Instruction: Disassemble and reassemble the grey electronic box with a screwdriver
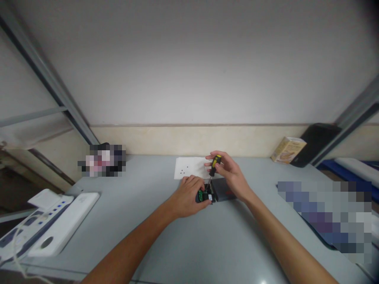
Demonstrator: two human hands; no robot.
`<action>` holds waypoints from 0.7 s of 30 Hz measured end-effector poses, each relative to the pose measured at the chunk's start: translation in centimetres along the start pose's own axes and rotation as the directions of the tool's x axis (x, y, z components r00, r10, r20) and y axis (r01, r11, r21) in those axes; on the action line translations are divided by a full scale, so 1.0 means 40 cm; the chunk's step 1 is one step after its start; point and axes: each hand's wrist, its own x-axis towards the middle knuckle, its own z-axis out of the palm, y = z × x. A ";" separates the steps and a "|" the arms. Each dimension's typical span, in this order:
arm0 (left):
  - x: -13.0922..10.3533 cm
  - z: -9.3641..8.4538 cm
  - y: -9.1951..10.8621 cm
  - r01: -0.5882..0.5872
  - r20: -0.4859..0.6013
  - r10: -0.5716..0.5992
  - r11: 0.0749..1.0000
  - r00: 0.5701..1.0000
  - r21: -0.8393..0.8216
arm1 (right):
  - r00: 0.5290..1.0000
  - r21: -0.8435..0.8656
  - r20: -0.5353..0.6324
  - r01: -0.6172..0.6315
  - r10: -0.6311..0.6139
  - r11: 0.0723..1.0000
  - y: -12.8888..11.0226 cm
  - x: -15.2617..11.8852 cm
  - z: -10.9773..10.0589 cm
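A small black device with a green circuit board (pixel 201 195) lies at the middle of the table, and my left hand (pixel 189 197) grips it from the left. My right hand (pixel 229 169) holds a yellow and black screwdriver (pixel 216 163) by its handle, the shaft slanting down to the device. Beside the device on the right is a flat dark panel (pixel 222 191), partly under my right wrist. Behind my hands lies a white sheet (pixel 180 165) with several tiny dark dots, perhaps screws, on it.
At the left of the grey table (pixel 166 248) are a white power strip (pixel 56 209) and a long white device (pixel 71 221). A yellow box (pixel 288 150) and a black object (pixel 315 144) stand at the back right. Blurred-out items lie at both sides.
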 end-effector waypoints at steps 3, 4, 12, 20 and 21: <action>0.000 -0.006 0.001 -0.002 -0.002 0.002 1.000 1.000 0.021 | 0.999 -0.018 -0.046 0.004 -0.005 1.000 0.003 0.000 0.002; 0.001 -0.008 0.001 -0.004 -0.003 0.004 1.000 1.000 0.030 | 0.998 -0.026 -0.062 0.014 -0.016 1.000 0.005 0.001 0.003; -0.001 -0.028 0.004 -0.022 -0.002 0.022 0.997 1.000 0.080 | 0.996 -0.012 -0.081 0.036 -0.037 0.999 0.009 0.000 0.006; -0.002 -0.027 0.005 -0.034 0.011 0.033 0.997 0.999 0.076 | 0.996 -0.060 -0.073 0.040 -0.044 0.997 0.009 -0.001 0.005; -0.002 -0.027 0.005 -0.035 0.012 0.034 0.997 0.999 0.075 | 0.996 -0.063 -0.073 0.041 -0.046 0.997 0.009 -0.001 0.005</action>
